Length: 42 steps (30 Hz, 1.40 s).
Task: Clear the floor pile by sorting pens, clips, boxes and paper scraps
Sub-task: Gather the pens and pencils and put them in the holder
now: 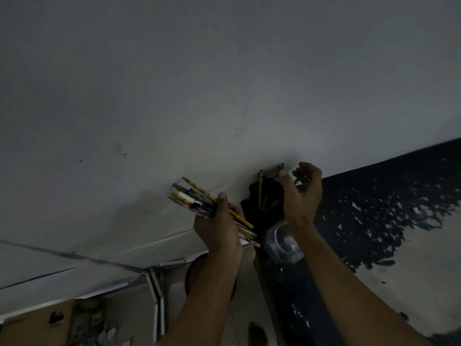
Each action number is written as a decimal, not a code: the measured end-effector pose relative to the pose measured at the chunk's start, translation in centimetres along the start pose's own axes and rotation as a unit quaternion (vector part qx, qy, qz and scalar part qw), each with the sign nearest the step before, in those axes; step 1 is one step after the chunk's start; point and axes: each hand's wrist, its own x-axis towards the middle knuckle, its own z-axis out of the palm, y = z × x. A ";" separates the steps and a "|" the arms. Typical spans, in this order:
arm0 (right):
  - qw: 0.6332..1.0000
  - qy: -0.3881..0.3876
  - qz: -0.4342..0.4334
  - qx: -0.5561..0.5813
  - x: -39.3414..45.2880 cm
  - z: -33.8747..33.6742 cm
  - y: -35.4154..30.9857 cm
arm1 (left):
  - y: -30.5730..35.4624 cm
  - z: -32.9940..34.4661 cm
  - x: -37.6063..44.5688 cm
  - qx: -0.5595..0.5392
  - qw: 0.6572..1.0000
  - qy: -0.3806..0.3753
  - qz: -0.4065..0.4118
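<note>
A pale wall [174,83] is filling most of the dim view, leaving wide bare room above and to the left of the black holder [259,208], which is sitting where the wall is meeting a dark, flaking painted band [374,208] running off to the right. Below the holder a clear jar [283,242] is lying just beside it, and lower left a red basket [197,268] is showing behind the left forearm. The left hand [217,231] is reaching up just left of the holder, fingers curling round and clamping a bundle of pens and pencils [197,201], whose long axis is slanting with the tips pointing up and left, away from the holder. The right hand [303,193] is hovering at the holder's upper right, thumb and fingers loosely curled and apart; whether they are pinching anything I cannot tell. A yellow pencil [260,188] is standing nearly upright inside the holder.
</note>
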 end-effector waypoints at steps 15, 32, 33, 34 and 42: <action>0.973 -0.207 0.065 -0.076 1.5 -4.5 1.6 | -3.6 7.4 -0.2 0.010 0.957 -0.014 0.289; 0.933 -0.259 0.032 -0.247 3.0 -4.7 3.5 | -10.5 6.6 2.2 0.155 0.897 -0.021 0.414; 0.933 -0.256 0.030 -0.249 3.0 -4.6 3.5 | -10.5 6.5 2.3 0.158 0.895 -0.021 0.417; 0.933 -0.254 0.030 -0.252 3.1 -4.6 3.4 | -10.5 6.4 2.3 0.163 0.893 -0.023 0.420; 0.930 -0.259 0.049 -0.254 3.3 -4.7 2.8 | -10.2 6.6 1.5 0.265 0.872 0.012 0.412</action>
